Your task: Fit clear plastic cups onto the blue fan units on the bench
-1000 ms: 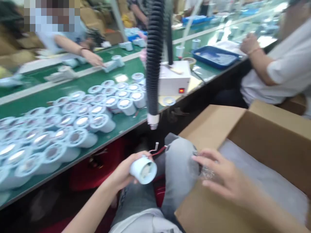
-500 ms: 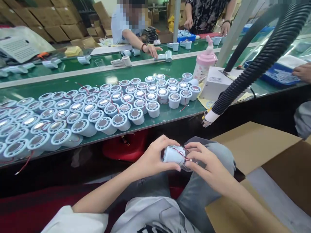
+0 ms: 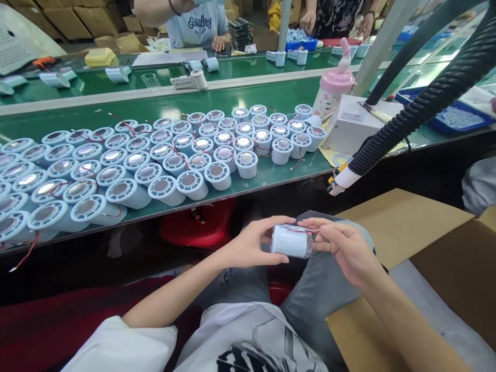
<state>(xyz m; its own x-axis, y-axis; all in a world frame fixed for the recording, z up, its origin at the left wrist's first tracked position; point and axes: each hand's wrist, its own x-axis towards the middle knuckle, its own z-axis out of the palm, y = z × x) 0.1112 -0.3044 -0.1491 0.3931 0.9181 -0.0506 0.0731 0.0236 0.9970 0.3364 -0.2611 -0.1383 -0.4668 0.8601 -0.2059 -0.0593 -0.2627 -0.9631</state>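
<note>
Above my lap, my left hand (image 3: 258,243) wraps round a light-blue plastic cylinder (image 3: 291,243), thumb below and fingers over the top. The cylinder lies sideways, and a clear plastic rim shows at its right end. Thin red and pale wires (image 3: 306,230) run along its upper side to the right. Beside that end, my right hand (image 3: 341,243) pinches the wires between thumb and fingers. On the green bench to the left stand many similar light-blue cylinders (image 3: 189,185) in rows, ring-shaped tops up, some trailing wires.
A black corrugated hose (image 3: 418,88) hangs at the right, near a white box (image 3: 354,126) and a pink cup (image 3: 334,88). An open cardboard box (image 3: 403,222) stands to my right. Co-workers (image 3: 197,31) stand across the bench, and a red stool (image 3: 197,230) is under it.
The cylinder has turned, so its clear rim shows at the right. My right hand has drawn slightly right with the wires. The co-worker opposite has withdrawn an arm; the handled part there is gone.
</note>
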